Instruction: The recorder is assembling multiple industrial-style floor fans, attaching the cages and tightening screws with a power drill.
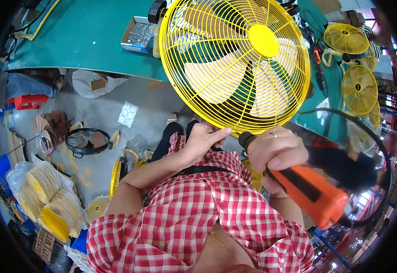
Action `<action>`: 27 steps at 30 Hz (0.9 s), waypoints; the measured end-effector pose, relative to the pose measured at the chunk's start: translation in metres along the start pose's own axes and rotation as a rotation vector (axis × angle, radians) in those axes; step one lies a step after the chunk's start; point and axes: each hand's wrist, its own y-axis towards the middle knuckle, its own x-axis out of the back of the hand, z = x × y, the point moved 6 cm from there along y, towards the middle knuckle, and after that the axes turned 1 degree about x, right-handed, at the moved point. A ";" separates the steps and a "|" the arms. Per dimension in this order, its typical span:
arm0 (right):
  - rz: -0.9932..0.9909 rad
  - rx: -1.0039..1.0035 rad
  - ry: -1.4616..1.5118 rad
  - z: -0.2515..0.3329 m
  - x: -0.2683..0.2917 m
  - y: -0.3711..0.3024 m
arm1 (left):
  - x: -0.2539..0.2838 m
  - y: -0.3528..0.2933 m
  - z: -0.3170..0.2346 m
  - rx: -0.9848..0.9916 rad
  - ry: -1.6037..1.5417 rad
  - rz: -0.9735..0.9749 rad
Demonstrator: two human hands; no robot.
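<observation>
A large fan with a yellow wire guard (263, 40) and pale blades leans over the near edge of the green table. My right hand (278, 149) is wrapped round an orange-and-black electric screwdriver (326, 200), a ring on one finger. The tool's dark front end points at the bottom rim of the guard, and a black cable curves away from its back. Just left of that tip, my left hand (204, 141) is closed at the same rim, thumb stretched along it and fingers curled under. What its fingertips pinch is hidden.
On the green table (71, 43) sits a cardboard box of small metal parts (138, 32). Another corded screwdriver (318, 63) lies right of the fan. More yellow fans (359, 89) stand at the right. Wrapped yellow guards (48, 195) and a black round fan (87, 141) are on the floor.
</observation>
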 end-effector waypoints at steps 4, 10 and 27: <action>-0.023 0.002 0.052 0.002 -0.004 0.001 | -0.005 0.002 0.002 0.011 -0.010 0.011; -0.100 -0.115 0.060 -0.013 0.002 -0.010 | 0.003 0.010 0.011 -0.021 -0.037 0.058; -0.918 -0.144 0.040 0.044 0.196 -0.038 | -0.098 0.003 -0.110 -0.970 0.970 0.163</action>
